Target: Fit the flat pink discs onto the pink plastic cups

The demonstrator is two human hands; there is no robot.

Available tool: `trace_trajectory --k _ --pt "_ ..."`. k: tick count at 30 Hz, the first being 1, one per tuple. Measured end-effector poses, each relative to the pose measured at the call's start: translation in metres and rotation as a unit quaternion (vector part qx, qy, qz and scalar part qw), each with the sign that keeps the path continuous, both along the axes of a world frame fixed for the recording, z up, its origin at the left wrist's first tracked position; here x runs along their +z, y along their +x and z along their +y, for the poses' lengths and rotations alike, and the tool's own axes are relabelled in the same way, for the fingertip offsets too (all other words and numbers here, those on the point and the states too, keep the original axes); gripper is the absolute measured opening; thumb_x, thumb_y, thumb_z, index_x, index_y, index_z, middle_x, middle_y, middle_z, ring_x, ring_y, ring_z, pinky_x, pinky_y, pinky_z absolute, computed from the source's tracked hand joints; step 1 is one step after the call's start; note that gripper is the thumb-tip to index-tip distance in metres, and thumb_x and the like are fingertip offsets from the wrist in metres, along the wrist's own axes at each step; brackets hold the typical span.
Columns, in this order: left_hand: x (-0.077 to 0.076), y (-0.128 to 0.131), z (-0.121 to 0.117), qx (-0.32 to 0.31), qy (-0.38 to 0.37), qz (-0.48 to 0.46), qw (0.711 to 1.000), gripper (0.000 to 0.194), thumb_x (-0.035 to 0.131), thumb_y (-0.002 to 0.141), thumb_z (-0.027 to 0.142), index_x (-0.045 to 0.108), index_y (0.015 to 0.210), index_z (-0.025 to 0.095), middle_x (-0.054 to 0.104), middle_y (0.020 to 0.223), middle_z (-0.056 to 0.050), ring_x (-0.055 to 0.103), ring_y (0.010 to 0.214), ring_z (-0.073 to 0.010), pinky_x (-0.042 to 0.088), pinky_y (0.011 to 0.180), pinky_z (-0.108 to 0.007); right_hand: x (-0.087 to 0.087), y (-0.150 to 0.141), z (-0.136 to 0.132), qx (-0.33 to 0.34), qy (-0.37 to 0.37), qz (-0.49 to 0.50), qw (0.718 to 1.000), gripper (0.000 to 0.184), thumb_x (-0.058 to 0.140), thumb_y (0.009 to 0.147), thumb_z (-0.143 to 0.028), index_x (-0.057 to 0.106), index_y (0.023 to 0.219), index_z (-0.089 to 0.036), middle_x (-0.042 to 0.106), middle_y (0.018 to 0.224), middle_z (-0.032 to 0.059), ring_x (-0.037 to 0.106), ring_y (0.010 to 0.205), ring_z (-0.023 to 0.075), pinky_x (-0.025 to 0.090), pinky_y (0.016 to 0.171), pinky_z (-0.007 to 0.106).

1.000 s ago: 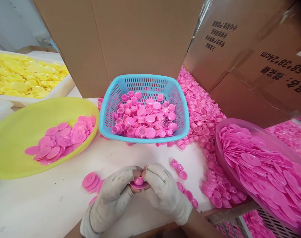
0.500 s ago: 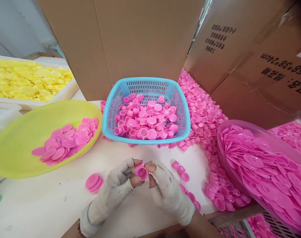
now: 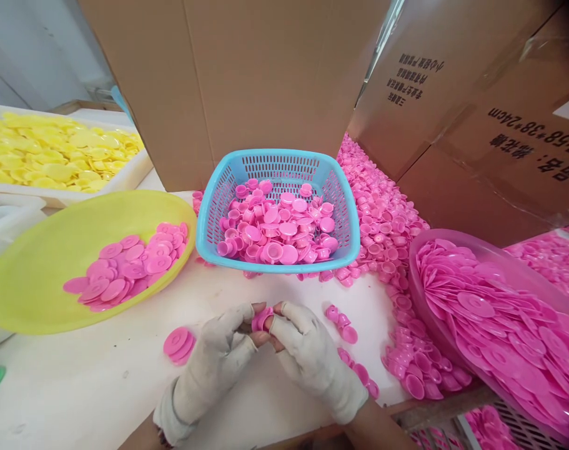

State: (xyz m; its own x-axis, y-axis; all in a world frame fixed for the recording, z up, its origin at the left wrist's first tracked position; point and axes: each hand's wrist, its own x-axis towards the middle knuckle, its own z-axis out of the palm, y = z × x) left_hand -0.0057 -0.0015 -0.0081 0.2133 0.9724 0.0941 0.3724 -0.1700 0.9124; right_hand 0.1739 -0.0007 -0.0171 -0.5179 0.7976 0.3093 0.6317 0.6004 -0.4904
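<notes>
The left hand [image 3: 209, 362] pinches a small pink cup [image 3: 258, 320]; the right hand [image 3: 315, 369] has bent fingers against its three o'clock side, grip unclear. The cup lies tilted between them, its axis hard to judge. Pink discs [image 3: 178, 345] sit at ten o'clock from the left palm, loose cups [image 3: 348, 334] at one from the right. Farther, at twelve, stands the blue basket [image 3: 278, 269].

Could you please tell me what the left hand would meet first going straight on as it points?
Past the small, round pink plastic cup at its fingertips, the left hand would probably meet the off-white-gloved right hand, though depth there is unclear.
</notes>
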Motion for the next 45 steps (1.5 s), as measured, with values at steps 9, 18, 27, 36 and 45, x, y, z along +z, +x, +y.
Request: trace_trajectory --k 9,18,27,36,45 --pt "-0.004 -0.002 0.008 0.055 0.042 0.062 0.996 0.025 0.056 0.081 0.025 0.063 0.104 0.019 0.069 0.098 -0.006 0.066 0.089 -0.0190 0.057 0.074 -0.030 0.014 0.005 -0.003 -0.029 -0.092 0.207 0.974 0.013 0.053 0.078 -0.008 0.051 0.085 -0.019 0.056 0.100 0.0057 0.055 0.096 0.0165 0.046 0.082 0.031" --pt "-0.005 -0.008 0.008 0.073 -0.031 -0.029 0.996 0.044 0.057 0.083 0.031 0.051 0.126 0.019 0.065 0.112 -0.010 0.065 0.099 -0.0217 0.055 0.084 -0.036 0.008 0.011 -0.002 0.004 -0.141 0.204 0.969 0.014 0.056 0.082 -0.023 0.056 0.096 -0.019 0.061 0.093 0.0043 0.058 0.081 0.0151 0.050 0.073 0.029" --pt "0.000 -0.003 0.002 -0.031 0.105 -0.011 0.994 0.023 0.060 0.081 0.024 0.061 0.104 0.022 0.067 0.102 -0.006 0.066 0.091 -0.0188 0.057 0.077 -0.028 0.006 0.004 0.000 -0.007 -0.068 0.162 0.984 0.019 0.052 0.084 -0.015 0.055 0.103 -0.020 0.061 0.097 0.0059 0.059 0.089 0.0180 0.049 0.077 0.031" --pt "0.008 0.000 -0.002 -0.029 0.153 0.051 0.987 0.010 0.057 0.082 0.023 0.064 0.089 0.021 0.070 0.085 -0.002 0.066 0.076 -0.0154 0.054 0.066 -0.024 0.003 0.007 -0.002 0.018 -0.045 0.133 0.990 0.020 0.049 0.082 -0.011 0.054 0.100 -0.019 0.061 0.090 0.0048 0.058 0.081 0.0174 0.048 0.070 0.030" --pt "0.019 -0.046 0.019 0.035 0.048 0.190 0.980 0.022 0.047 0.086 0.035 0.062 0.090 0.020 0.070 0.088 -0.004 0.064 0.079 -0.0191 0.049 0.070 -0.029 0.090 0.013 0.035 -0.117 0.171 0.096 0.973 0.036 0.049 0.083 -0.009 0.051 0.118 -0.019 0.056 0.112 0.0101 0.051 0.110 0.0244 0.044 0.093 0.041"
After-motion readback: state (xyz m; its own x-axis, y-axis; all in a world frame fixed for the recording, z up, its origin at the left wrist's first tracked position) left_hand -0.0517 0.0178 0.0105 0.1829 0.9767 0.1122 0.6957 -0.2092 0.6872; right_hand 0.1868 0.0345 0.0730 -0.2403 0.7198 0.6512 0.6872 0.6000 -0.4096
